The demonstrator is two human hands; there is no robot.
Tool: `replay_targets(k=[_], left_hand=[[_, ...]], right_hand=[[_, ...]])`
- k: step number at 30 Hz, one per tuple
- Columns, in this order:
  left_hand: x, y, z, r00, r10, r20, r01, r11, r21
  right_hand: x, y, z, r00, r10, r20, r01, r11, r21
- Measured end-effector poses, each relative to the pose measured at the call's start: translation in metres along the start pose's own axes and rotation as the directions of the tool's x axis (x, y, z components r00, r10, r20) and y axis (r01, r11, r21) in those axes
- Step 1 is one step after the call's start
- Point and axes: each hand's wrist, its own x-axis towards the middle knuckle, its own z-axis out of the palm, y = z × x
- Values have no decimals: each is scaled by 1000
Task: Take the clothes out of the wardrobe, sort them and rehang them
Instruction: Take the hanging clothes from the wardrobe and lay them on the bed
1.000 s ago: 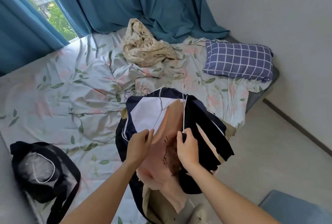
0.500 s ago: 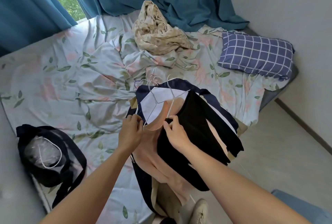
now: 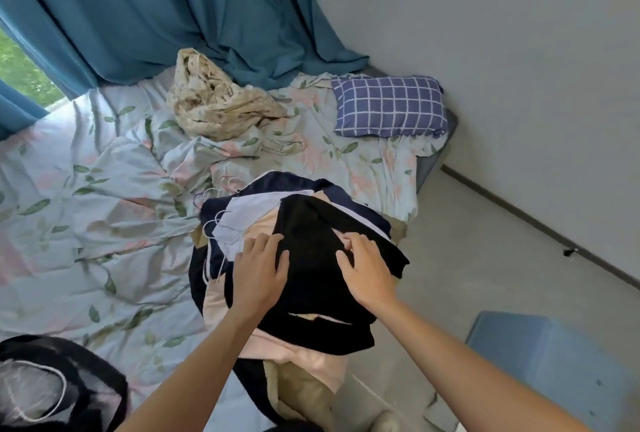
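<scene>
Atop the clothes pile [image 3: 277, 223] at the edge of the bed [image 3: 86, 223], a black garment [image 3: 311, 241] is pressed flat by the left hand [image 3: 259, 275] and right hand [image 3: 367, 272], fingers spread

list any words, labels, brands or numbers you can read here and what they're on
None: no text, label, brand or number can be read in this view.
The black garment under both hands shows no print or tag.
The checked pillow and floral sheet carry patterns only.
</scene>
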Motion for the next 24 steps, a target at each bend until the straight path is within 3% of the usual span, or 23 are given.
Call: replay_targets(k=[4,8,16,24], left_hand=[[7,81,12,974,221,52,-221,975,-9],[-2,180,35,871,477,119,-481,877,4],[-113,373,75,522,832,186,-836,543,-82],[-318,484,113,165,976,141,-932,201,-302]], right_hand=[[-42,58,-60,984,104,-144,-108,994,-18],[-107,115,-122,934,153,-323,-197,974,-108],[-304,214,-182,719,381,-581,-495,868,-45],[-531,267,-172,478,559,-677,-686,719,110]])
